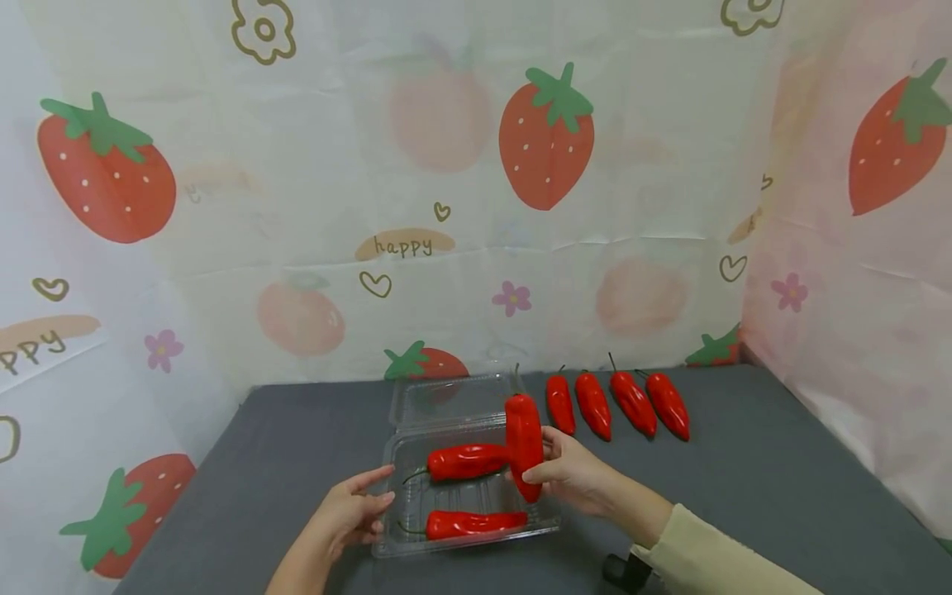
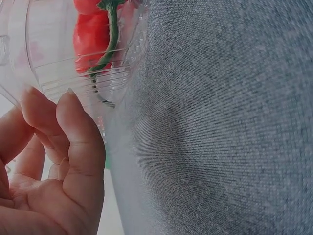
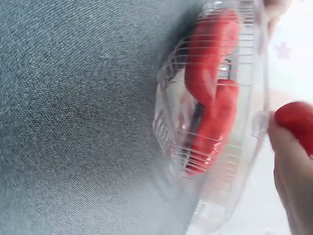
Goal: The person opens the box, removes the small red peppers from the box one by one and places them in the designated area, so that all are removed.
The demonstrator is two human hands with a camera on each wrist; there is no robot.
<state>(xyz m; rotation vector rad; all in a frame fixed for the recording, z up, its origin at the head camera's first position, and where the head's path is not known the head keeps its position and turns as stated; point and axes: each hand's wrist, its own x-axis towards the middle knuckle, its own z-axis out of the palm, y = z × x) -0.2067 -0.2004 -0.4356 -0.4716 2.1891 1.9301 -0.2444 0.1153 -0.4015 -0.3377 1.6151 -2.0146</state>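
My right hand (image 1: pixel 583 475) holds a long red chili pepper (image 1: pixel 525 446) upright between thumb and fingers, over the right side of a clear plastic box (image 1: pixel 546 522). In the right wrist view only part of that pepper (image 3: pixel 297 122) shows beside the thumb. Two more red peppers lie crosswise in the box, one farther back (image 1: pixel 461 462) and one near the front (image 1: pixel 476 524), green stems pointing left. My left hand (image 1: pixel 345 511) is at the box's left rim, its fingertips touching the plastic with the fingers loosely bent.
The box's clear lid (image 1: pixel 457 398) lies folded open behind it. Several red peppers (image 1: pixel 632 402) stand in a row at the back right of the grey table (image 1: pixel 297 446). A printed cloth (image 1: pixel 320 190) hangs behind and at both sides.
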